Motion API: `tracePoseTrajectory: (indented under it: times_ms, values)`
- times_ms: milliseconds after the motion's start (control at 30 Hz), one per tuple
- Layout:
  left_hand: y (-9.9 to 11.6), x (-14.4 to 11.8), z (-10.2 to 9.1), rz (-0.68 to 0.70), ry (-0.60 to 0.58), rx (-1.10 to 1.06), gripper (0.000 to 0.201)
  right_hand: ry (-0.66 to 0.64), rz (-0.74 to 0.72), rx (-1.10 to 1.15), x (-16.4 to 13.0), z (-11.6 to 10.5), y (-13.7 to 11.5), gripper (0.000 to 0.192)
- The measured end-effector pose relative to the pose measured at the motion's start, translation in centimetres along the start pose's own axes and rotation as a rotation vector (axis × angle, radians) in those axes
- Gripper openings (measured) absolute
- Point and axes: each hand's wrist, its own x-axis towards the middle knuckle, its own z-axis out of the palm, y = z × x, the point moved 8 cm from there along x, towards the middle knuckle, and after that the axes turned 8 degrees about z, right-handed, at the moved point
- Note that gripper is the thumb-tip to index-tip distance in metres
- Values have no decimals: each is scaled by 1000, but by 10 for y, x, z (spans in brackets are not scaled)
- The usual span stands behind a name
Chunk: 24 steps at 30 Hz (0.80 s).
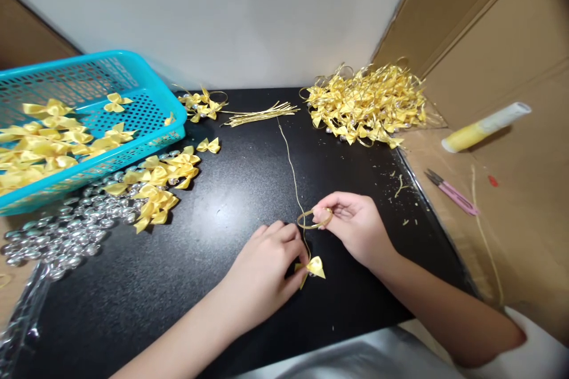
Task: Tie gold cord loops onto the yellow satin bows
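Yellow satin bow (316, 266) pinched at the left hand (262, 269), thin gold cord (291, 169) looped at the right hand (355, 225). Glossy black table (231, 201) underneath. Off left of the grip: turquoise perforated basket (146, 112), more yellow bows (155, 186), clear silvery beads (66, 234). Up beyond the right hand: yellow-gold heap of finished bows (367, 103). Further right: pink snips (451, 191), yellow-and-white tube (484, 126), brown cardboard (511, 59).

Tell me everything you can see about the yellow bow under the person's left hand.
The yellow bow is small, of shiny satin-looking ribbon, lying on the black tabletop near its front edge. The left hand pinches it at the fingertips, hiding part of it. A thin gold cord runs up from it, forming a loop held by the right hand, then trails toward the wall.
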Motion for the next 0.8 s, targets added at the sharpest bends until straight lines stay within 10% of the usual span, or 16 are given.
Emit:
tracePoseTrajectory:
  times_ms: [800]
  values:
    - [-38, -7, -12, -305, 504, -905, 13, -118, -98, -269, -7, 8, -1, 8]
